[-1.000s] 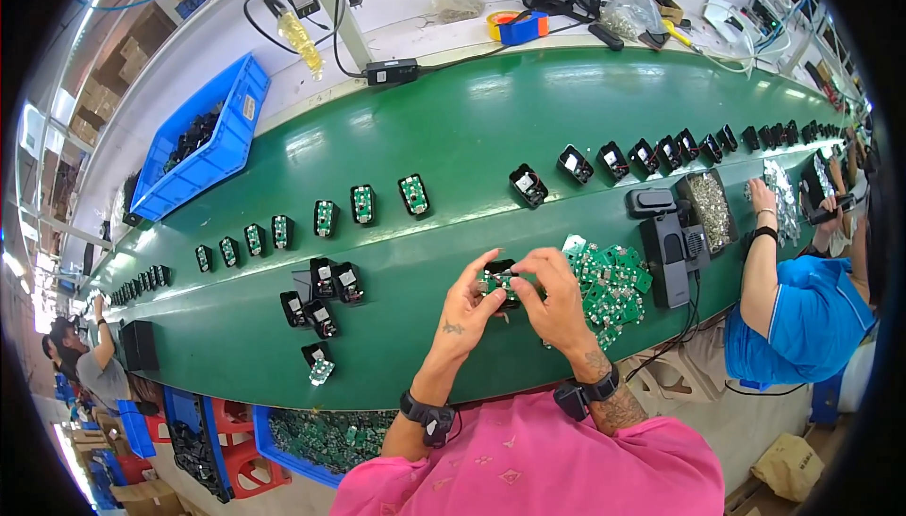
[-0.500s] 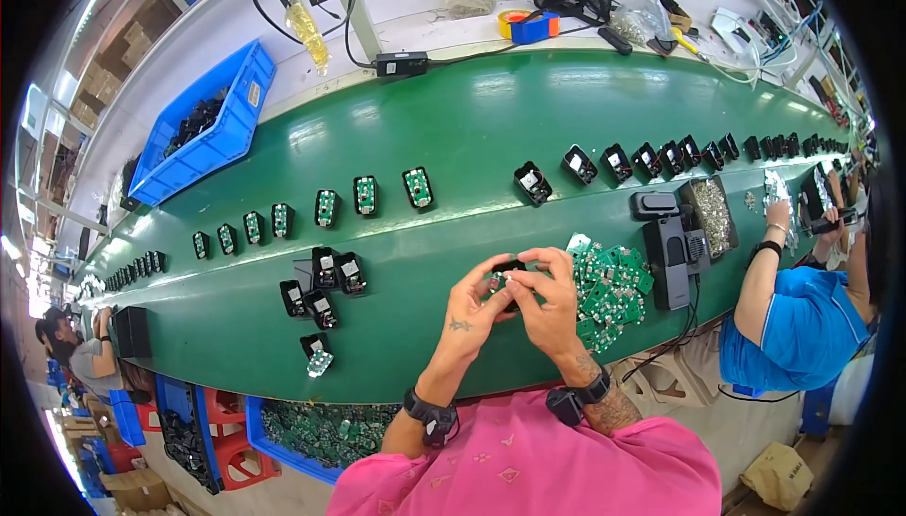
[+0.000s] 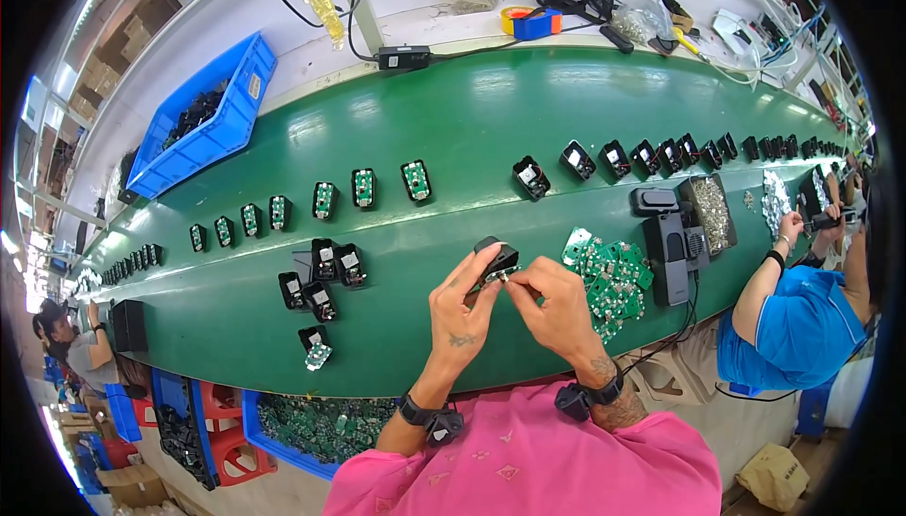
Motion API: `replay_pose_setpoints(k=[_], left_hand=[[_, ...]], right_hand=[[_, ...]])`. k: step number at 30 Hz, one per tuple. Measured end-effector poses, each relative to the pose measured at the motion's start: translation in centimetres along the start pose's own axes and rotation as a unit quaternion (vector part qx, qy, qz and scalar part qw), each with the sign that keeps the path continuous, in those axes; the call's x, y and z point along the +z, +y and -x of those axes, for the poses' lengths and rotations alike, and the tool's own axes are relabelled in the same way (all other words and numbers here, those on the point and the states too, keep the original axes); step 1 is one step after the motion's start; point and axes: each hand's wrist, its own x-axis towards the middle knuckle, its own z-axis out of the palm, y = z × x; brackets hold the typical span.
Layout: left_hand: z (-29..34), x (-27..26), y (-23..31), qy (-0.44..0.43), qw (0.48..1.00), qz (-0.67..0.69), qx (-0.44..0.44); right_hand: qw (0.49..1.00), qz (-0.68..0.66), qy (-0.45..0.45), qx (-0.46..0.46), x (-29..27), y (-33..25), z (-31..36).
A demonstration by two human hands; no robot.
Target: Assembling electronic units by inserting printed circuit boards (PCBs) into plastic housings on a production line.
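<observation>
Above the near part of the green bench (image 3: 425, 337), my left hand (image 3: 461, 313) grips a small black plastic housing (image 3: 497, 253), tilted with its opening toward me. Part of a green circuit board shows at that opening. My right hand (image 3: 555, 301) is closed, with thumb and forefinger pinched at the edge of the board; what they pinch is too small to make out. Just right of it lies a heap of green circuit boards (image 3: 612, 278). To the left stands a group of open black housings (image 3: 322, 259) with pale parts inside, and a loose board (image 3: 318, 355) rests against one.
Rows of housings (image 3: 363, 188) cross the bench. At right are a black handheld device (image 3: 666, 261) and a box of small metal parts (image 3: 710, 214). Blue crates (image 3: 203, 129) stand at far left and below the edge. A co-worker in blue (image 3: 793, 327) sits right, another person (image 3: 90, 351) left.
The housing has tipped up in my left hand, so its black outside now shows. My right hand has shifted slightly right and down, its fingers now at the board's edge.
</observation>
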Motion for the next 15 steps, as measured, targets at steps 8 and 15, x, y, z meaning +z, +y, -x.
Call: replay_pose_setpoints(k=[8,15], left_hand=[[0.24,-0.08,0.74,-0.013,0.999,-0.044,0.008],[0.21,0.17,0.4,0.014,0.989,0.138,-0.053]], right_hand=[[0.997,0.036,-0.065,0.003,-1.2,-0.32,-0.63],[0.995,-0.094,-0.004,0.045,-0.5,-0.71,-0.33]])
